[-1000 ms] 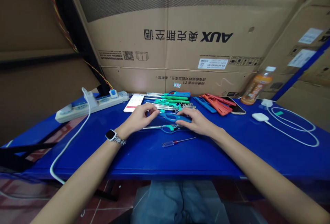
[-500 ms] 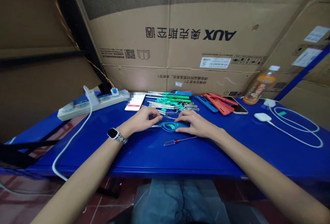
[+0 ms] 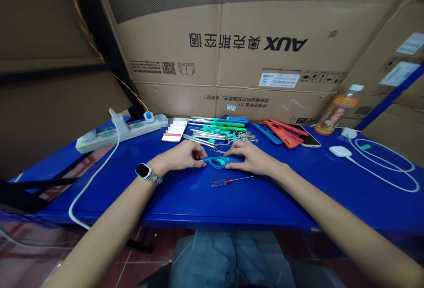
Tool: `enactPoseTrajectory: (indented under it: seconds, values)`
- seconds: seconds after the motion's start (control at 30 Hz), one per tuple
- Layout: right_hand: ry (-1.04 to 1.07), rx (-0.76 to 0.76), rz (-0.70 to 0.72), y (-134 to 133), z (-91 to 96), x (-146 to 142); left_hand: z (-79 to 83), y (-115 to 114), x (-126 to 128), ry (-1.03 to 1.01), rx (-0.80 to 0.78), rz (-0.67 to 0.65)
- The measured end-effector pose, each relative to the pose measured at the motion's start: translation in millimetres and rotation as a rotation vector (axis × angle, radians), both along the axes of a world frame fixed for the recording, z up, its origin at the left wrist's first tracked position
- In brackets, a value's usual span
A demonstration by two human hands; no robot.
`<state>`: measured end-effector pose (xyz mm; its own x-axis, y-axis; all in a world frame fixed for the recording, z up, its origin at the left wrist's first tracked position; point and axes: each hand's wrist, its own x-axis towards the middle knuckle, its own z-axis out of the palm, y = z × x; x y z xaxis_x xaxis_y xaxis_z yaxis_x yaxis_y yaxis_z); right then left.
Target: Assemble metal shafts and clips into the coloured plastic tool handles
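Observation:
A blue lighter body [image 3: 220,161] with a teal trigger lies flat on the blue table [image 3: 232,195]. Fingers of my left hand [image 3: 183,155], the one with the smartwatch [image 3: 143,171] on its wrist, pinch the body's left end. My right hand [image 3: 253,157] presses down on its right end with curled fingers. A small screwdriver [image 3: 230,181] with a clear handle lies just in front of my right hand. Behind my hands lies a heap of metal tubes and green and blue lighter parts [image 3: 220,130].
Red and blue plastic shells [image 3: 278,131] and a phone [image 3: 309,140] lie at the back right, by an orange bottle [image 3: 336,111]. A white charger and cable [image 3: 380,164] sit at the right. A power strip [image 3: 122,131] and a card [image 3: 174,131] are back left. Cardboard boxes [image 3: 232,45] close the rear.
My hands brought the blue part down from slightly above the table onto the piece lying there. Both hands now hold the joined lighter body flat on the table.

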<state>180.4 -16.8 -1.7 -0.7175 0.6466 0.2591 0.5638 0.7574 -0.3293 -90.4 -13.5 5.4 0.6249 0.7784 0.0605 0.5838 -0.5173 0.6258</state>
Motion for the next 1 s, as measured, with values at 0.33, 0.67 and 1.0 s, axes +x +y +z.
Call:
enactPoseTrajectory:
  seconds: [0.33,0.67,1.0]
  values:
    - [0.001,-0.066,-0.007,2,0.0,-2,-1.8,0,3,0.021,0.077,0.006]
    - [-0.062,-0.025,-0.102,-7,4.8,-2,-1.4,-2,4,0.06,0.051,0.037]
    - [0.09,-0.041,-0.097,-16,3.9,-4,4.8,-2,3,-0.062,0.119,0.005]
